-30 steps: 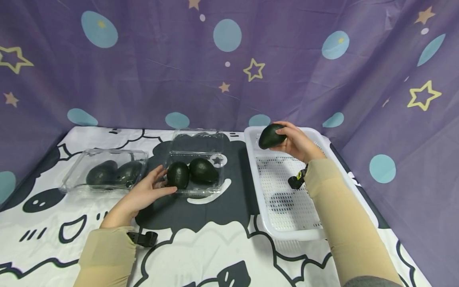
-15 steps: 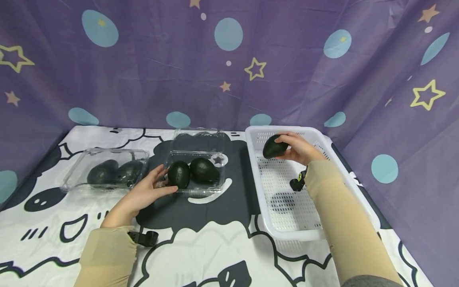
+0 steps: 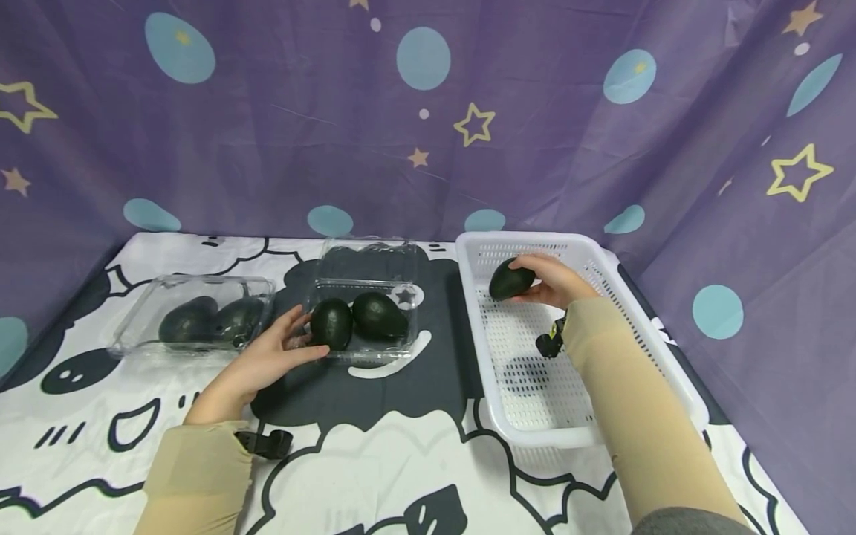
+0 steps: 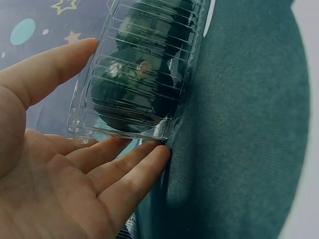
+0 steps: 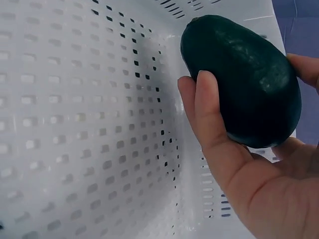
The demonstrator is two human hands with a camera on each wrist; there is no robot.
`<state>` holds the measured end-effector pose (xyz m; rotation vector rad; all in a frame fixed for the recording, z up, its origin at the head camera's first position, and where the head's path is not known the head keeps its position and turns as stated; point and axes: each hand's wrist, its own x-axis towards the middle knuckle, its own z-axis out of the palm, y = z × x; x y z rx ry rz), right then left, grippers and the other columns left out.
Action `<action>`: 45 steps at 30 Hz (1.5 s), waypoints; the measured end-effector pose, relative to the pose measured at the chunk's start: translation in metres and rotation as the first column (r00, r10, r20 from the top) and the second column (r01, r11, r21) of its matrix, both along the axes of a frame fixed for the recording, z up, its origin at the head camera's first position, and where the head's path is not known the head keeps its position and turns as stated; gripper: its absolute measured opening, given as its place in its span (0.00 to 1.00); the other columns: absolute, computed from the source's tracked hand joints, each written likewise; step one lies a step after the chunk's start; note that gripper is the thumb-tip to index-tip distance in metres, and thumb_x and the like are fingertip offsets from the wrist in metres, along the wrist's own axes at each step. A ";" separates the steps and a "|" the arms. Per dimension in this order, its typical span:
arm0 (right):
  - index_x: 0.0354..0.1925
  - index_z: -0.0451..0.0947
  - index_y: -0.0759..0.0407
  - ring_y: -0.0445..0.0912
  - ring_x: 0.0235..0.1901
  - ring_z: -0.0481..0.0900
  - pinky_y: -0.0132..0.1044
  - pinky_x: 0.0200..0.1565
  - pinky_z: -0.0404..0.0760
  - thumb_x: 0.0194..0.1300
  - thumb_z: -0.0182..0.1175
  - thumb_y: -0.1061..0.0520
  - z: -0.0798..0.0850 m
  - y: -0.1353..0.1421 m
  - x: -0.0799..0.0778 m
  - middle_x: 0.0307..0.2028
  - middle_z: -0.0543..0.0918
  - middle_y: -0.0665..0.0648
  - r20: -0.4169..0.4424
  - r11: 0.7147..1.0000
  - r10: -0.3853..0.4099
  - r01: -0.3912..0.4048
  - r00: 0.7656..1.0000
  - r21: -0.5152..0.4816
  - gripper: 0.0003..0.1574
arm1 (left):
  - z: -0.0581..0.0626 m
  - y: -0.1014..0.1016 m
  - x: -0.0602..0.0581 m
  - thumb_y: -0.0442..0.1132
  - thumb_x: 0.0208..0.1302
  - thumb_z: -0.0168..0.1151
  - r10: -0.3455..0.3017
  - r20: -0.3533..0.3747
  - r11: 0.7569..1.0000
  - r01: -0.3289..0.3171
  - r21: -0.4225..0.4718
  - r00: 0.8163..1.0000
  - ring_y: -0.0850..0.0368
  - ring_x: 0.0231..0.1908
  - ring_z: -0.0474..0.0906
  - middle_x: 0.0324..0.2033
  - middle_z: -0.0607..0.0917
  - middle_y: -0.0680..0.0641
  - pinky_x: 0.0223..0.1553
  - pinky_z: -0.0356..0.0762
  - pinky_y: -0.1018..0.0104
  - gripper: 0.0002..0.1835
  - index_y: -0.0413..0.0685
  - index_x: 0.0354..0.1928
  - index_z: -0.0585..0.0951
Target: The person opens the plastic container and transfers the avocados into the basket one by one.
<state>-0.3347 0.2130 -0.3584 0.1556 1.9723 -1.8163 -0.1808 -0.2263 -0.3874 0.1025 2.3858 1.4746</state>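
A dark green avocado (image 5: 244, 84) is gripped by my right hand (image 3: 550, 281) inside the far left part of the white perforated basket (image 3: 498, 401). In the right wrist view, fingers curl under it and the thumb lies on its other side. My left hand (image 3: 270, 358) rests with fingers extended along the left side of a clear plastic clamshell box (image 4: 82, 112), its lid (image 3: 368, 260) folded back. Inside that box two avocados lie side by side, the left avocado (image 3: 331, 325) closest to my hand and the right avocado (image 3: 379, 316) beyond it.
A second clear clamshell box (image 3: 140, 316), lid down, holds two avocados (image 3: 189, 319) at the far left. A patterned black-and-white cloth (image 3: 374, 461) covers the table. Behind and to the right hangs a purple curtain (image 3: 294, 148).
My right hand has lowered the avocado from above the basket's far rim down into the basket. The left hand and the clamshell boxes stay where they were.
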 end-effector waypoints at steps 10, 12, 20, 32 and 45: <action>0.53 0.67 0.59 0.59 0.49 0.76 0.47 0.51 0.85 0.70 0.55 0.57 -0.006 -0.003 -0.001 0.54 0.67 0.61 0.054 1.000 -0.001 0.000 0.999 0.010 0.15 | 0.001 0.002 -0.001 0.49 0.67 0.64 0.014 -0.017 1.000 -0.014 0.002 1.000 0.30 0.73 0.52 0.77 0.45 0.33 0.68 0.57 0.31 0.57 0.43 0.78 0.30; 0.51 0.67 0.58 0.59 0.49 0.76 0.47 0.50 0.85 0.70 0.55 0.57 -0.007 -0.006 -0.001 0.54 0.67 0.61 0.055 1.000 -0.004 0.003 0.998 0.022 0.14 | 0.000 0.001 -0.001 0.48 0.67 0.64 0.014 -0.018 1.000 -0.014 0.005 1.000 0.30 0.73 0.52 0.77 0.45 0.33 0.68 0.57 0.31 0.57 0.43 0.78 0.30; 0.52 0.66 0.58 0.58 0.53 0.72 0.47 0.49 0.85 0.71 0.56 0.56 -0.012 -0.015 0.000 0.56 0.65 0.61 0.040 0.998 -0.016 0.013 0.999 0.060 0.15 | -0.001 0.000 0.000 0.51 0.67 0.64 0.006 0.001 1.000 -0.006 -0.009 1.000 0.29 0.74 0.50 0.78 0.43 0.34 0.67 0.56 0.29 0.58 0.46 0.78 0.29; 0.55 0.68 0.57 0.56 0.51 0.77 0.46 0.50 0.84 0.68 0.61 0.52 -0.015 -0.015 -0.003 0.56 0.69 0.59 0.079 0.989 0.024 -0.036 0.997 0.145 0.22 | 0.002 0.001 0.000 0.50 0.68 0.63 0.003 -0.002 1.000 -0.003 -0.012 1.000 0.29 0.74 0.50 0.78 0.43 0.33 0.67 0.56 0.29 0.58 0.45 0.78 0.29; 0.61 0.68 0.59 0.54 0.57 0.73 0.44 0.53 0.82 0.69 0.61 0.52 -0.020 -0.014 -0.006 0.60 0.66 0.58 0.091 0.987 0.042 -0.055 0.995 0.150 0.27 | 0.001 0.000 0.001 0.51 0.67 0.64 0.007 -0.003 1.000 -0.007 -0.010 1.000 0.29 0.74 0.49 0.78 0.43 0.34 0.67 0.56 0.30 0.58 0.45 0.78 0.29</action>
